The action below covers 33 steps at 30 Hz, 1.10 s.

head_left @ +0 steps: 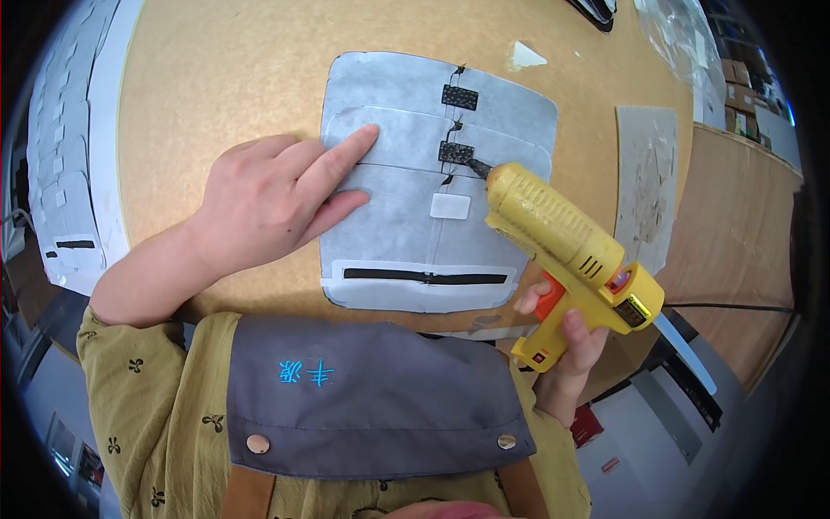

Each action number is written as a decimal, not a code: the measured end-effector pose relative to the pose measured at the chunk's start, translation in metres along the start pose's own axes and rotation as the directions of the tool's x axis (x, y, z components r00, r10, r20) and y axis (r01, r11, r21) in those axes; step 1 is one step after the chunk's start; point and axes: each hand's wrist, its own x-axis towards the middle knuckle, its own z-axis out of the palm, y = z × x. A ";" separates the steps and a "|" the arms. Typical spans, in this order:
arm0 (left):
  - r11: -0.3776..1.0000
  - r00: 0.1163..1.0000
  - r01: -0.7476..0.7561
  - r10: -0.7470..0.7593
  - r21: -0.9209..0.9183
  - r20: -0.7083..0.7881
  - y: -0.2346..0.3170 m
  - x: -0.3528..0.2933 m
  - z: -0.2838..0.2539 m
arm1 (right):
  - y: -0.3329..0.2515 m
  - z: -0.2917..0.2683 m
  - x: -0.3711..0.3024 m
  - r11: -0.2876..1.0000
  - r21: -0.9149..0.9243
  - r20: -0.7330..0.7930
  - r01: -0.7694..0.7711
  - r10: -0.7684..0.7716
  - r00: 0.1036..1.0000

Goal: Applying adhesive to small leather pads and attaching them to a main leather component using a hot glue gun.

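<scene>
My right hand (577,339) grips a yellow glue gun (562,229) by its handle, a finger at the orange trigger. The dark nozzle of the gun meets the edge of the middle black patch (456,152) on a pale grey fabric panel (389,233). Another black patch (460,98) lies above it, and a white rectangle (450,206) lies below. Across the panel's lower part runs a black strip (424,277) in a white border. My left hand (285,195) rests on the panel's left side, index finger stretched out and thumb apart, holding nothing.
The panel lies on a brown work table (207,78). Stacked grey panels (69,173) stand at the far left. A stained grey board (646,186) lies at the right, and a small white scrap (528,55) near the back. Clear plastic (683,39) sits at the back right.
</scene>
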 end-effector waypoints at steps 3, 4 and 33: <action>1.000 1.000 0.001 -0.001 0.005 -0.006 0.001 0.001 0.000 | 0.002 -0.001 -0.002 1.000 0.006 -0.009 -0.014 0.014 1.000; 1.000 1.000 0.001 -0.001 0.006 -0.008 0.001 0.001 0.000 | 0.002 -0.001 -0.002 1.000 0.014 -0.010 -0.015 0.016 1.000; 1.000 1.000 0.011 -0.011 0.023 -0.020 0.002 -0.008 -0.003 | 0.015 -0.002 0.002 0.944 0.329 0.066 0.022 -0.046 0.997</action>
